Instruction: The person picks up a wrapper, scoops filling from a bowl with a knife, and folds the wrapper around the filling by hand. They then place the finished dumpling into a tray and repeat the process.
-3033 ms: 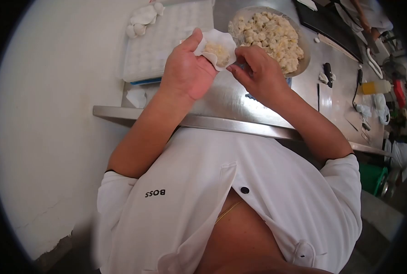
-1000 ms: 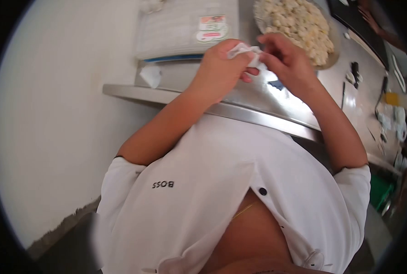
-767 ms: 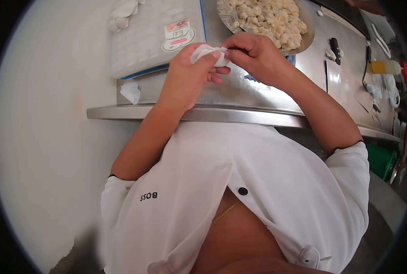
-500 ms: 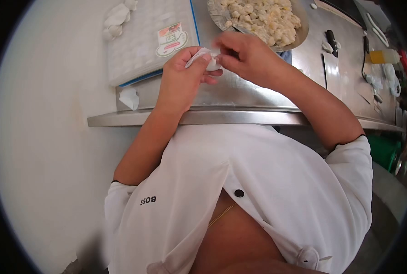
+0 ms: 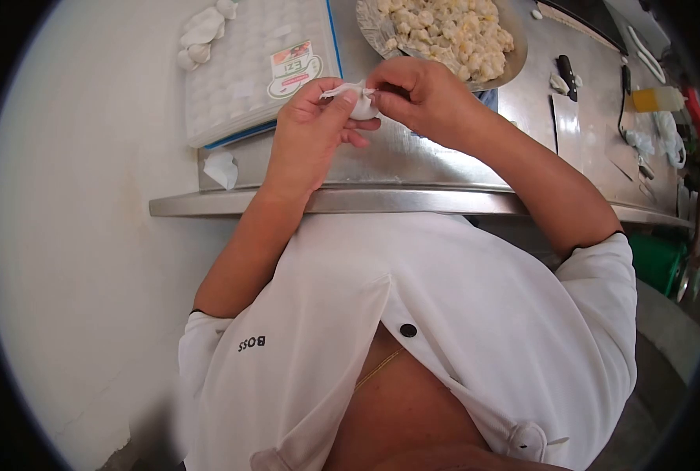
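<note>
A small white dough wrapper point(image 5: 362, 108), rounded below and pinched along its upper edge, is held between both hands over the steel counter point(image 5: 413, 161). My left hand point(image 5: 312, 118) cradles it, thumb on its side and fingers underneath. My right hand point(image 5: 422, 98) pinches its right edge between thumb and fingertips. Behind the hands stands a metal bowl point(image 5: 518, 63) with a chunky pale filling point(image 5: 452, 35). Whatever is inside the wrapper is hidden.
A white dimpled tray point(image 5: 244, 86) with a label lies at the left, white dough pieces point(image 5: 202, 30) on its corner. A loose wrapper point(image 5: 221, 169) is near the front edge. At right are a black-handled blade point(image 5: 567, 78) and a yellow bottle point(image 5: 654, 99).
My right hand's fingers have closed in on the wrapper's edge, and its top is now more gathered. My left hand has barely moved. The whole view has shifted slightly.
</note>
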Tool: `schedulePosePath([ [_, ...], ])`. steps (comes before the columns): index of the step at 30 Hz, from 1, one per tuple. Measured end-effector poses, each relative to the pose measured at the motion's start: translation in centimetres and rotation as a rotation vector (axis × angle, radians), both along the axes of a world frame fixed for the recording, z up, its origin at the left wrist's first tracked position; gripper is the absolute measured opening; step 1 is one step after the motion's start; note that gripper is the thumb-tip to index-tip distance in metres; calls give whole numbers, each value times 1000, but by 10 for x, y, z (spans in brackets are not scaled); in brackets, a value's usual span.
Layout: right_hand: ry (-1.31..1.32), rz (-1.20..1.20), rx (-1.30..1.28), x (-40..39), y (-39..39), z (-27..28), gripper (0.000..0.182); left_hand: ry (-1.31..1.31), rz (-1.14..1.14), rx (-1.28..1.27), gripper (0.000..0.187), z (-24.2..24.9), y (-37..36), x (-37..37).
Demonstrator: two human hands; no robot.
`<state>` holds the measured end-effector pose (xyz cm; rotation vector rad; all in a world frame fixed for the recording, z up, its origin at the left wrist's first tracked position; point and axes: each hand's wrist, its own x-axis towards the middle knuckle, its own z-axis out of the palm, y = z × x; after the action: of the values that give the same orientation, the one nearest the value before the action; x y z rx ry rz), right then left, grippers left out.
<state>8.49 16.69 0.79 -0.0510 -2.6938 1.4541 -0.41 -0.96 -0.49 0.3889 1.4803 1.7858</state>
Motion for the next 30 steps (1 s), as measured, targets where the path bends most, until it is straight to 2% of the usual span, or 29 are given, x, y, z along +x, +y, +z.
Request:
schedulePosePath([
  [3,-39,-44,-33,1,-3,1,16,50,-26,-56,24,0,-1,0],
  [5,53,3,57,0,-2,-6,15,64,-42,-60,23,-2,-1,0],
  [9,34,-14,71,-1,-1,-5,15,38,31,0,21,-1,2,3],
  [11,100,48,187,-2,2,-11,15,137,38,-80,20,-2,2,3],
  [14,115,-8,166,0,-2,-9,16,210,3,-207,20,4,4,7],
  [18,-4,-63,50,0,-5,-3,15,210,-12,-194,21,3,5,7],
  [21,147,-17,165,-2,-1,-11,16,213,-3,-184,23,1,6,9],
  [23,199,-17,183,-3,1,-12,16,219,107,-98,20,0,8,11],
  [27,160,11,173,0,-2,-5,16,236,49,-170,20,-1,6,9],
  [30,55,-96,92,2,-7,-2,16,266,46,-187,20,1,6,10],
])
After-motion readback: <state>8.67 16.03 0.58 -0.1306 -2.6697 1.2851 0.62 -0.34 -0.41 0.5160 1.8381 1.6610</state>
